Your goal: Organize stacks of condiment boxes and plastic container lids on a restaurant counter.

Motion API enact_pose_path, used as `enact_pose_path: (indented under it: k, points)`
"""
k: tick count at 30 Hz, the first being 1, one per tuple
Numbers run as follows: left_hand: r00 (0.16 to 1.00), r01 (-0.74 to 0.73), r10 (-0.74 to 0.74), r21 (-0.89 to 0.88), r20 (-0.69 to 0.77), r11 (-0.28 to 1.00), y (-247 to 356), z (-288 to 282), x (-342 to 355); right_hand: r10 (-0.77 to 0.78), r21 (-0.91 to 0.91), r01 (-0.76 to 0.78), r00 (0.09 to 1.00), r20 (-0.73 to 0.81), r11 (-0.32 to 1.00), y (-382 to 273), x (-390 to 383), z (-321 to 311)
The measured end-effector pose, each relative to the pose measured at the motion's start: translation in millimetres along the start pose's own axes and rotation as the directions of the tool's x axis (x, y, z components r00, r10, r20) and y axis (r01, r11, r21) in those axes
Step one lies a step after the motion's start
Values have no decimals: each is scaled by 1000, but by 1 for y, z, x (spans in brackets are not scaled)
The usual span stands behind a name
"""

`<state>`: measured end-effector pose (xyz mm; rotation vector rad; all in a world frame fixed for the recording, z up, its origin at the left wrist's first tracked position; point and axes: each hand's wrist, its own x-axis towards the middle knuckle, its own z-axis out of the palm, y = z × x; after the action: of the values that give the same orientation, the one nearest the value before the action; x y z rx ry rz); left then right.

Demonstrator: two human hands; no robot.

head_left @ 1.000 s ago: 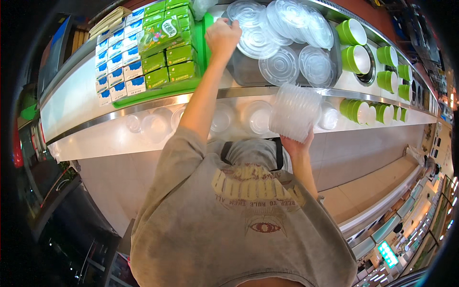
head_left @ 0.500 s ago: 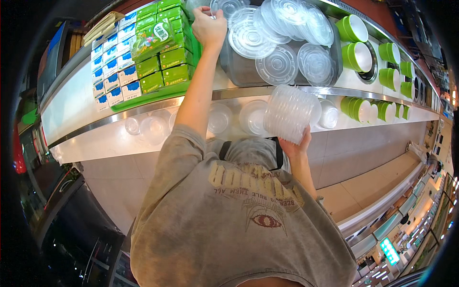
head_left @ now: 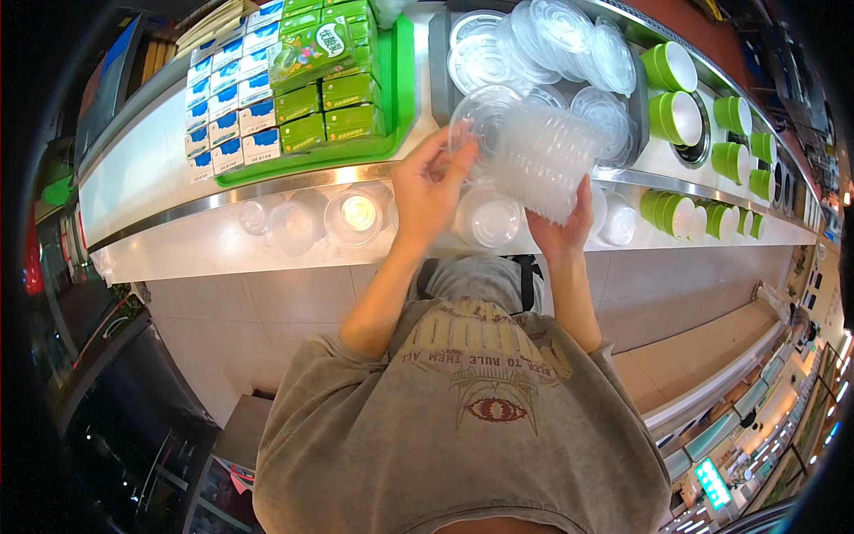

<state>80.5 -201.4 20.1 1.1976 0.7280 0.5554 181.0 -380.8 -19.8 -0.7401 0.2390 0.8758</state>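
Observation:
My right hand [head_left: 565,218] grips a tilted stack of clear plastic lids [head_left: 544,160] from below, at its right side. At the stack's left end, my left hand [head_left: 433,182] pinches a single clear round lid [head_left: 487,111] by its edge, between thumb and fingers. Whether this lid touches the stack I cannot tell. Beyond both hands, loose clear lids [head_left: 556,31] lie overlapping on a grey tray [head_left: 439,67].
Left of the tray, a green tray [head_left: 402,98] carries green boxes [head_left: 351,91] and white-and-blue cartons [head_left: 258,117]. Green cups [head_left: 673,117] stand at the right. Clear round containers [head_left: 356,214] sit on the lower ledge, beneath the metal counter edge [head_left: 307,184].
My left hand has come back from the far edge of the grey tray toward the stack, bringing a lid. My right hand still holds the stack, now slightly farther right.

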Motion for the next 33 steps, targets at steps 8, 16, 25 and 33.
enact_pose_path:
  k: [8, 16, 25, 33]
  points:
    - [969, -115, 96, 70, 227, 991, -9, -9, -9, 24, 71, -35, 989, 149, 997, 10, 0, 0]
    - [960, -130, 113, 50, 255, 990, -9, -11, -9, 42, -131, -28, 994, 104, 991, 6, -6, 22]
    - [968, -1, -12, 51, 252, 999, -16, -13, -11, -50, -261, 64, 997, 61, 963, 12, 9, 29]
    - [887, 123, -148, 85, 438, 989, -7, 13, 5, 11, -67, -19, 993, -120, 998, -9, -20, 0]
